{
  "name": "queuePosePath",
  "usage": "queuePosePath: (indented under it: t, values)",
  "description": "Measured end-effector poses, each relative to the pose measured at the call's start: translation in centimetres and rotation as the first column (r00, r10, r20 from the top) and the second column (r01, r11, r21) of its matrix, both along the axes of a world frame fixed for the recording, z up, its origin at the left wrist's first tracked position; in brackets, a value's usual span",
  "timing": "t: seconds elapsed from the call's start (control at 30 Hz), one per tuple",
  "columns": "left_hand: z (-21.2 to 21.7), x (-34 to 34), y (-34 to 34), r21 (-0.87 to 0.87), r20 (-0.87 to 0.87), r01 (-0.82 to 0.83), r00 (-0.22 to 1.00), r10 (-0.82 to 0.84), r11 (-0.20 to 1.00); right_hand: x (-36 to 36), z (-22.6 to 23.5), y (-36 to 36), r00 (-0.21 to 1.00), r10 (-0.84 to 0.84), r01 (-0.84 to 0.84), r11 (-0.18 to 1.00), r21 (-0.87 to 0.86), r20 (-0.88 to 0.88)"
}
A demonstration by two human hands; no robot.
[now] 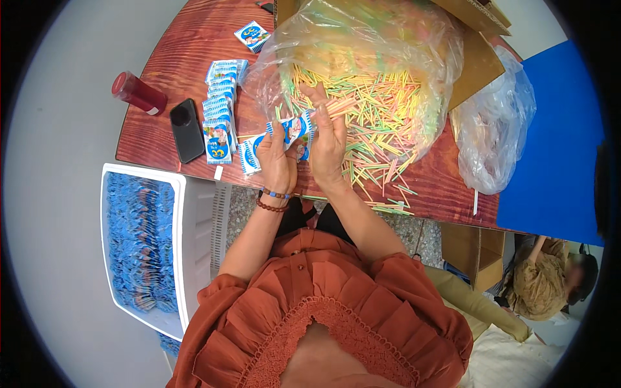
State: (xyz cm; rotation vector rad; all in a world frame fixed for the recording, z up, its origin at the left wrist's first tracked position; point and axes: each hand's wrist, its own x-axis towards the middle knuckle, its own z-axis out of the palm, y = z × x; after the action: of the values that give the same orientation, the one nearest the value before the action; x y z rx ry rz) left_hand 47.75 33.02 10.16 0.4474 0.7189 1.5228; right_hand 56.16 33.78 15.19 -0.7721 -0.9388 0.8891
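Over the table's front part, my left hand [275, 165] pinches a small blue-and-white packet [296, 128]. My right hand [328, 154] is closed close beside it, with a small bunch of thin pink and yellow sticks [343, 107] between its fingers. Another blue-and-white packet [248, 159] lies on the table against my left hand. Beyond and right of my hands, a loose heap of pastel sticks [381, 119] spills from a large clear plastic bag [362, 39]. An overlapping row of similar packets [218, 116] lies to the left.
Left of the packet row are a black phone [186, 130] and a red bottle [139, 92]. A single packet [252, 36] lies farther back. A white bin [194, 239] full of blue packets stands at lower left. Right are a cardboard box flap [477, 70], a crumpled clear bag [495, 129] and another person [540, 284].
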Motion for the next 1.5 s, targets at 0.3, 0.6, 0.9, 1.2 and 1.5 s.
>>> queuePosePath:
  t: [0.3, 0.6, 0.9, 1.2, 1.5]
  values:
    - [0.1, 0.5, 0.6, 0.052, 0.039, -0.012, 0.999, 0.01, 0.999, 0.7, -0.3, 1.2, 0.931, 0.238, -0.247, 0.969, 0.005, -0.278]
    - [-0.5, 0.3, 1.0, 0.064, 0.099, -0.002, 0.995, -0.005, 0.998, 0.8, -0.4, 1.3, 0.963, 0.097, -0.085, 0.995, -0.06, 0.251]
    - [-0.7, 0.7, 1.7, 0.002, 0.261, 0.049, 0.964, -0.048, 0.999, 0.6, -1.5, 2.3, 0.955, 0.27, -0.281, 0.956, -0.082, -0.12]
    - [-1.9, 1.1, 2.3, 0.046, 0.331, 0.14, 0.932, -0.147, 0.989, 3.7, -1.2, 1.6, 0.967, 0.121, -0.166, 0.967, -0.194, -0.225]
    - [0.6, 1.0, 0.0, 0.09, 0.268, 0.198, 0.939, -0.215, 0.976, 6.1, 0.0, 0.0, 0.877, 0.392, -0.356, 0.918, -0.173, 0.276]
